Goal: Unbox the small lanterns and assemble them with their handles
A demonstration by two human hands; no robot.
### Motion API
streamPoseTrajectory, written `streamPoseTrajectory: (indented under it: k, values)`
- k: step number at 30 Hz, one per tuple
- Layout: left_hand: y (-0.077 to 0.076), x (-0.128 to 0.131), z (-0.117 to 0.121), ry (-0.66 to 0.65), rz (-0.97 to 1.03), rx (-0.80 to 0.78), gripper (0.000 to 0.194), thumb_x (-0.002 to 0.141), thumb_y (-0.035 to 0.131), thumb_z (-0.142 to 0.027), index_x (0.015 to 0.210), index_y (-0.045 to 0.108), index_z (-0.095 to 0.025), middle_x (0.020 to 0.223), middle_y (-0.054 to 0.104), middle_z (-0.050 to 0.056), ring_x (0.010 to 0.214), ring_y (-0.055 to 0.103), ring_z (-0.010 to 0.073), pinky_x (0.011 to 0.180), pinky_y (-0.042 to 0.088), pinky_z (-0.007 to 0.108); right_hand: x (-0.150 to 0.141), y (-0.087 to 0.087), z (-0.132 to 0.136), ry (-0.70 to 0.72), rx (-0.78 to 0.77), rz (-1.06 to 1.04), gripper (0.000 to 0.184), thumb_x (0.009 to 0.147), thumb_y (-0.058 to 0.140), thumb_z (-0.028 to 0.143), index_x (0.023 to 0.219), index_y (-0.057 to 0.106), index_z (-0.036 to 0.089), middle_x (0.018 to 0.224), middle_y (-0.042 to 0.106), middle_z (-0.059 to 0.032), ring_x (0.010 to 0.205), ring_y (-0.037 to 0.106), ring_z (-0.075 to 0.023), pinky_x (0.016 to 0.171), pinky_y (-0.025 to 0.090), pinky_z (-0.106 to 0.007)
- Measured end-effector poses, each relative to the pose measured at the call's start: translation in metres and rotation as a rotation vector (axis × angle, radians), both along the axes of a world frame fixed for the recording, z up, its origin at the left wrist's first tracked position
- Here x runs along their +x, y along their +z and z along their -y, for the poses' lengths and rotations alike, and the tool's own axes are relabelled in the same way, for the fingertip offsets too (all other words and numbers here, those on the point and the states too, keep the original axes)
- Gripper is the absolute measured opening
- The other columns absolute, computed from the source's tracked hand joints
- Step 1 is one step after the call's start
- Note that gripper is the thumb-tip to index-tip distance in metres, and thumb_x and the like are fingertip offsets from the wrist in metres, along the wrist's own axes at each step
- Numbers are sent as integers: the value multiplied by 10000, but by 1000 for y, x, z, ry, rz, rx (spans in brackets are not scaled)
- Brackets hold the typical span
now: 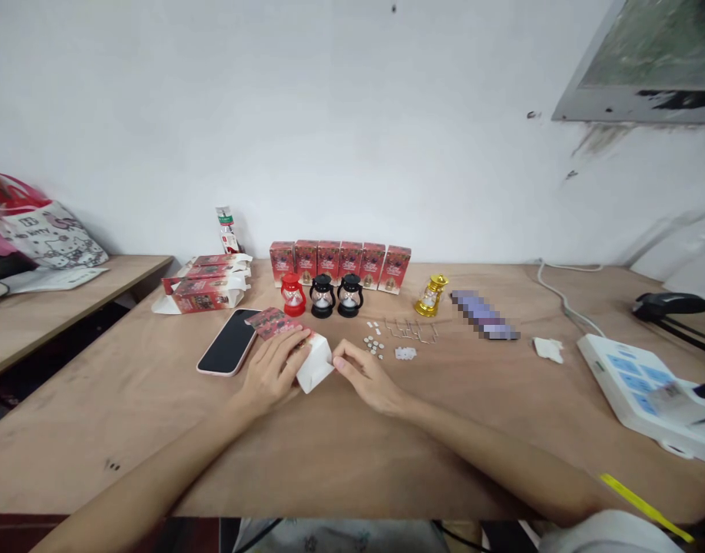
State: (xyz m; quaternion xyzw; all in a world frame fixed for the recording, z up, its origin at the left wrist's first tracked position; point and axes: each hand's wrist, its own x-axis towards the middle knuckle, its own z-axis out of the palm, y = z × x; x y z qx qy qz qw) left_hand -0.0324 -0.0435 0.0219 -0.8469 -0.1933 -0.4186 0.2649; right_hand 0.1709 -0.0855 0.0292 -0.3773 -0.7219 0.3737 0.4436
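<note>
Paperboard carton (314, 367) sits clasped in the left hand (273, 369), right hand (369, 378) nearly closed at its three-o'clock corner, hold unclear.

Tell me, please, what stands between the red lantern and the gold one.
In the head view, two black lanterns stand between the red lantern and the gold lantern.

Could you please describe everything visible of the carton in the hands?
The small carton looks like thin cardboard, printed red at its far end and plain white at the near one. It lies slanted, with the right hand's fingertips at its white edge and the left hand across its middle. The red end is beside the phone. Whether the white end is shut is unclear.
</note>
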Motion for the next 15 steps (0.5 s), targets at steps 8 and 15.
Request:
streamPoseTrajectory:
  k: [8, 15]
  values:
    - [4, 2, 0, 43, 68, -40, 465, 789, 567, -231, 1229, 431, -172, 1092, 654, 158, 1030, 622, 252, 822, 473, 344, 3, -8, -4, 18, 149, 71, 477, 918, 294, 569, 698, 497, 198, 830, 489, -31, 791, 519, -149, 723, 448, -294]
    - [2, 0, -3, 75, 9, -99, 468, 788, 577, -256, 1231, 449, -177, 1120, 656, 150, 1048, 621, 257, 860, 455, 357, 1, -7, -2, -215, 415, 145, 195, 906, 451, 317, 841, 610, 225, 1127, 491, -97, 1148, 496, -217, 970, 424, -425]
